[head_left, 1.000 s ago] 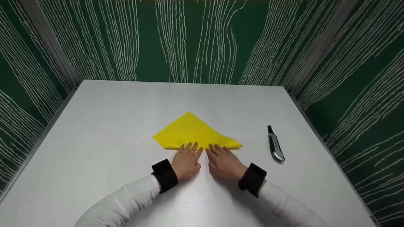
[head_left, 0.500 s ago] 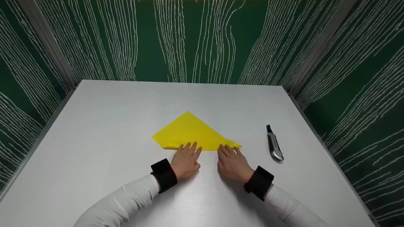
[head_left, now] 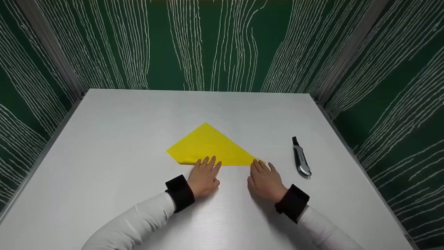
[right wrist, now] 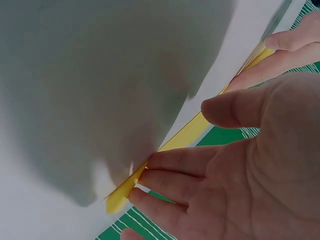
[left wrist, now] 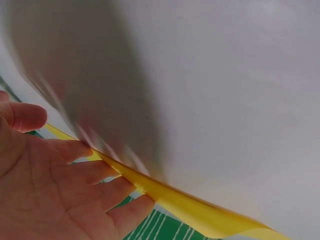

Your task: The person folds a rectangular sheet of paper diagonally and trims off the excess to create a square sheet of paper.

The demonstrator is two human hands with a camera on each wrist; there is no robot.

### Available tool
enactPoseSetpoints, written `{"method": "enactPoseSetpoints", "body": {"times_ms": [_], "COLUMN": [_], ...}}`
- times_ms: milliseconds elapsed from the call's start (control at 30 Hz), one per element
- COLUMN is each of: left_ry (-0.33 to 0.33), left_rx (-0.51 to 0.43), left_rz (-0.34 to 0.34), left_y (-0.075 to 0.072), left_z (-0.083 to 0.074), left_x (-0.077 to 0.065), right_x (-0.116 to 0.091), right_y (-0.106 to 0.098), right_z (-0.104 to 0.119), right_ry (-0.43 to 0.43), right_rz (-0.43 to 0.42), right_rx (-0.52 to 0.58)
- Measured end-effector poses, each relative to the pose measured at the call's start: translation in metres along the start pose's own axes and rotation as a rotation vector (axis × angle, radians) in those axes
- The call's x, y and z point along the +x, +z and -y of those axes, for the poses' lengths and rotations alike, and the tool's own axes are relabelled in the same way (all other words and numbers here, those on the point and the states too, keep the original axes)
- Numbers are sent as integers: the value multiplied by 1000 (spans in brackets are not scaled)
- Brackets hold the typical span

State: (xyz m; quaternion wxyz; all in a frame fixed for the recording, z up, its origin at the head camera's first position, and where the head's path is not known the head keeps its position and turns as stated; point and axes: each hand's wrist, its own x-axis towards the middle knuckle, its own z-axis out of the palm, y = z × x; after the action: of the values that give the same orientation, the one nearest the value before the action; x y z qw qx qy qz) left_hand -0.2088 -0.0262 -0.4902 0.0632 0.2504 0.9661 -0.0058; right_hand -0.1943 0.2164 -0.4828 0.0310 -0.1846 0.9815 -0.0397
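A yellow sheet of paper (head_left: 211, 144), folded into a rough triangle, lies on the white table with its peak pointing away and its folded edge facing me. My left hand (head_left: 204, 178) rests with spread, straight fingertips on the middle of that near edge. At the right corner, the fingertips of my right hand (head_left: 267, 180) press on the paper, fingers extended. In the left wrist view the yellow paper (left wrist: 200, 212) bulges up a little at the fold beside the left fingers. The right wrist view has the right fingers (right wrist: 175, 185) lying along the fold close to its pointed end.
A grey and black utility knife (head_left: 301, 159) lies on the table to the right of the paper. The white table (head_left: 104, 173) is bordered by green walls (head_left: 222, 45) with white wavy lines at the back and sides.
My right hand has slid to the right along the folded edge, from beside the left hand to the right corner, and the corner there lies flatter. The left hand has stayed in place.
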Motion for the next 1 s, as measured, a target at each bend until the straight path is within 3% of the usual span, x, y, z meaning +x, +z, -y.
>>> {"method": "enactPoseSetpoints", "body": {"times_ms": [200, 500, 800, 1000], "left_ry": [4, 23, 12, 18], "left_rx": [15, -29, -28, -47], "left_rz": [11, -56, -40, -41], "left_y": [-1, 3, 3, 4], "left_z": [0, 2, 2, 2], "left_x": [0, -1, -1, -1], "right_x": [-5, -11, -12, -13], "right_y": [0, 0, 3, 3], "right_z": [-8, -17, -23, -20], "right_ry": [26, 56, 68, 87], "right_rz": [-9, -40, -40, -89], "right_rx": [-39, -37, -38, -41]}}
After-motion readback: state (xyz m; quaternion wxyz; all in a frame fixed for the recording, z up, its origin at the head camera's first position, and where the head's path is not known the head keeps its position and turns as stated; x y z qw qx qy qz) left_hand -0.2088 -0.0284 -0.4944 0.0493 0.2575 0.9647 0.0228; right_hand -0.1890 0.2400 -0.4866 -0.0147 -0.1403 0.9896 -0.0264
